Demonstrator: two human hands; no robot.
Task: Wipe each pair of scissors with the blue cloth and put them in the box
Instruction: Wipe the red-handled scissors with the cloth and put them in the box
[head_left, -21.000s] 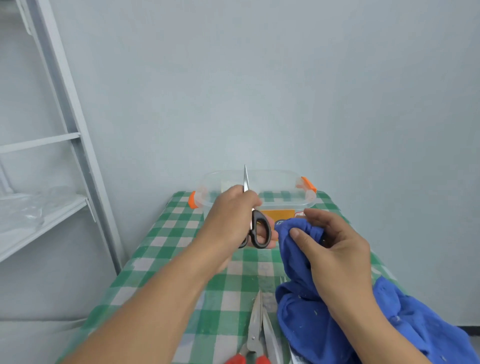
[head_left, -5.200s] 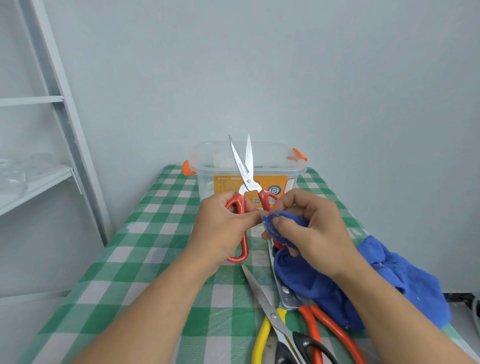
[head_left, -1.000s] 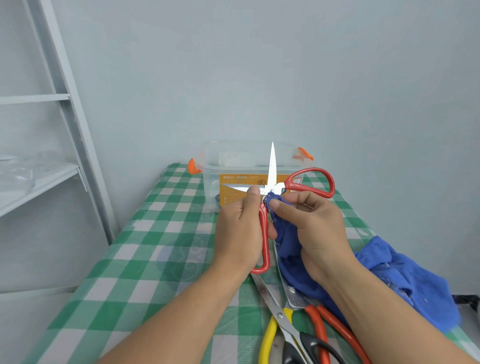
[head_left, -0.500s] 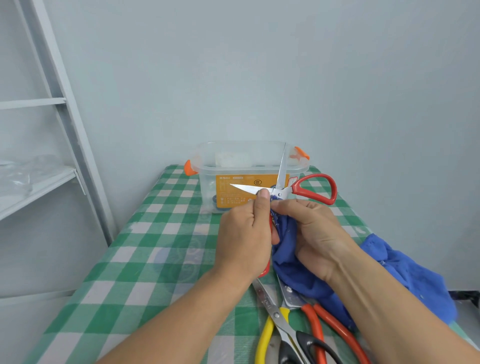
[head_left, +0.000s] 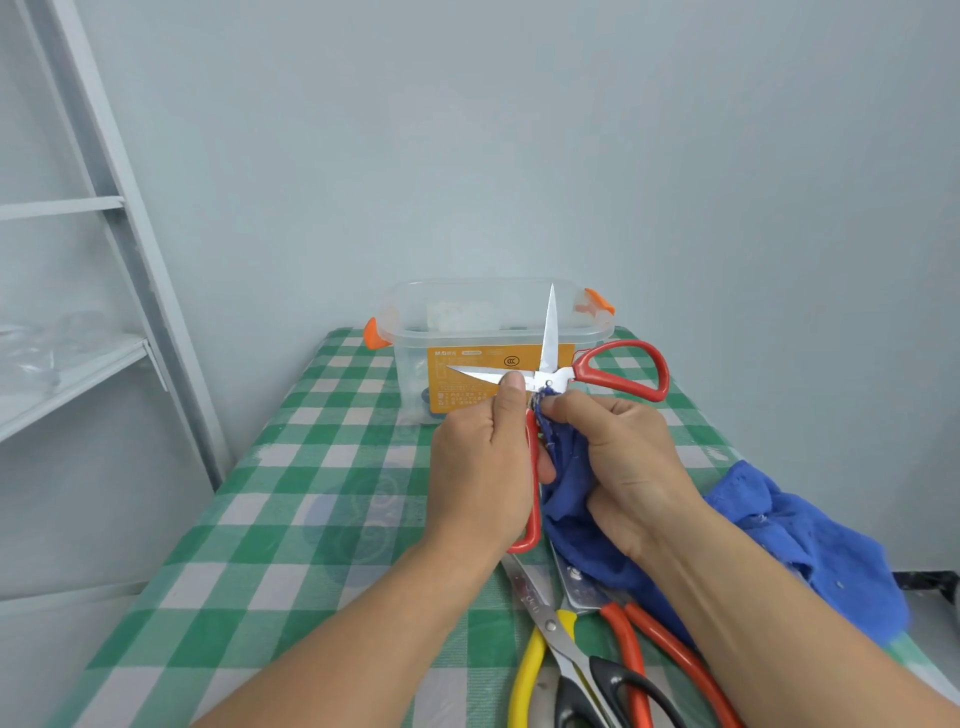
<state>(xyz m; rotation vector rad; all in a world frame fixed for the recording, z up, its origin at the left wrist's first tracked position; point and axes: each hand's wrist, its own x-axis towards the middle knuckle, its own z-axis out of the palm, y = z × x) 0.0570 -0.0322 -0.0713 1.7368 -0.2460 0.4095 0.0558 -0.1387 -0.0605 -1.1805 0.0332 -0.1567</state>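
so my left grip (head_left: 483, 467) is wrapped round one handle of the red scissors (head_left: 550, 374), thumb up on a blade near the pivot. they're spread wide open, one blade pointing straight up, the other off to the left, free handle sticking out right, held up in front of the box (head_left: 467, 312) at the far end of the counter (head_left: 311, 493). right grip (head_left: 628, 467) has a bunch of the cloth (head_left: 779, 540) pinched right at the pivot, the rest trails down onto the counter on my right. yellow scissors (head_left: 524, 670) and orange scissors (head_left: 631, 649) lie near me, orange pair's blades running under the cloth
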